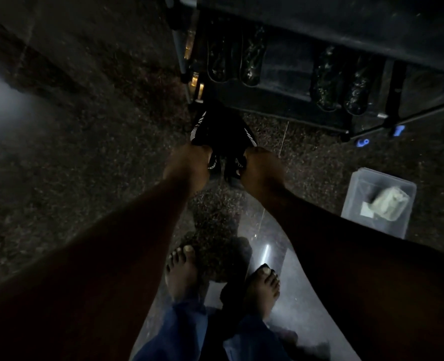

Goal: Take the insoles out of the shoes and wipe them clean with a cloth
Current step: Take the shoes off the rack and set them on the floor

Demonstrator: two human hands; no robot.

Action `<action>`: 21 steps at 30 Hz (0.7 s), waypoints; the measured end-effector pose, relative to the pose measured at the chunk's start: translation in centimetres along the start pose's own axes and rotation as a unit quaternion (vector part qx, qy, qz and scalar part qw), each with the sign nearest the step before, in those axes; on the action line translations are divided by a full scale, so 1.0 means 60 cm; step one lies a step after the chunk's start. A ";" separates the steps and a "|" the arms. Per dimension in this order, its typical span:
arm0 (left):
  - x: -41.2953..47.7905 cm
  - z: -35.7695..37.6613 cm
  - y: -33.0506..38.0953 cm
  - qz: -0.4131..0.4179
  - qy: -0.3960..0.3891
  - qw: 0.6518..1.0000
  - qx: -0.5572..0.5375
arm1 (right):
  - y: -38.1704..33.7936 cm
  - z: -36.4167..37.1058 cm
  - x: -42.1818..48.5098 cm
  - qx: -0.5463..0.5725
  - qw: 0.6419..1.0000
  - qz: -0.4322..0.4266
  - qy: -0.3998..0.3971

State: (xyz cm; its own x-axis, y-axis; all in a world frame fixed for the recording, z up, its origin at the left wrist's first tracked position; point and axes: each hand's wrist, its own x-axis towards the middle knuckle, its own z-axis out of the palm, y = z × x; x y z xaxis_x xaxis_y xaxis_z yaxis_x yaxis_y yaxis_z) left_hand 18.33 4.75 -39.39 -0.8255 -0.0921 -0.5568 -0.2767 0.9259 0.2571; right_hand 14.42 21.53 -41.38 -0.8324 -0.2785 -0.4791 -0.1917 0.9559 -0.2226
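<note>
We see both arms stretched straight down and forward. The left hand point(189, 165) and right hand point(261, 169) each curl their fingers tightly round the heel opening of one of the black striped shoes point(219, 127), which sit side by side with the shoe rack point(280, 108) at twelve o'clock. At four o'clock from the shoes, a clear box point(356, 190) holds a pale cloth point(390, 204).
</note>
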 end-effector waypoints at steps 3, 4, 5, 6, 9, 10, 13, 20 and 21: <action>0.019 0.032 -0.010 -0.010 0.004 1.000 0.006 | 0.009 0.029 0.022 0.009 1.000 -0.004 -0.011; 0.024 0.044 -0.016 -0.016 0.005 1.000 0.011 | 0.009 0.042 0.027 0.008 1.000 -0.012 -0.019; 0.027 0.056 -0.022 -0.023 0.006 1.000 0.012 | 0.010 0.056 0.030 0.006 0.999 -0.023 -0.024; 0.028 0.066 -0.028 -0.031 0.007 0.999 0.009 | 0.009 0.069 0.031 0.002 0.999 -0.031 -0.024; 0.030 0.093 -0.040 -0.049 0.007 0.999 0.008 | 0.005 0.105 0.036 0.008 0.999 -0.031 -0.025; 0.031 0.099 -0.044 -0.053 0.005 0.999 0.011 | 0.003 0.115 0.039 0.009 0.999 -0.029 -0.027; 0.038 0.113 -0.055 -0.052 -0.001 0.998 0.025 | -0.005 0.136 0.055 0.010 0.999 -0.031 -0.031; 0.071 0.148 -0.062 -0.054 0.016 0.998 0.008 | 0.001 0.178 0.087 0.016 0.999 -0.020 -0.045; 0.076 0.150 -0.061 -0.060 0.021 0.998 0.008 | 0.006 0.183 0.088 0.023 0.998 -0.021 -0.049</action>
State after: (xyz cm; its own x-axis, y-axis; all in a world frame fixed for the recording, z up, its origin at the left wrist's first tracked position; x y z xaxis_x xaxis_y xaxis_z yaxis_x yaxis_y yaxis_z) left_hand 20.01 4.24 -50.00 -0.8068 -0.2166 -0.5497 -0.3668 0.9130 0.1787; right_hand 15.67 19.36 -53.30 -0.7685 -0.3281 -0.5493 -0.1996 0.9386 -0.2814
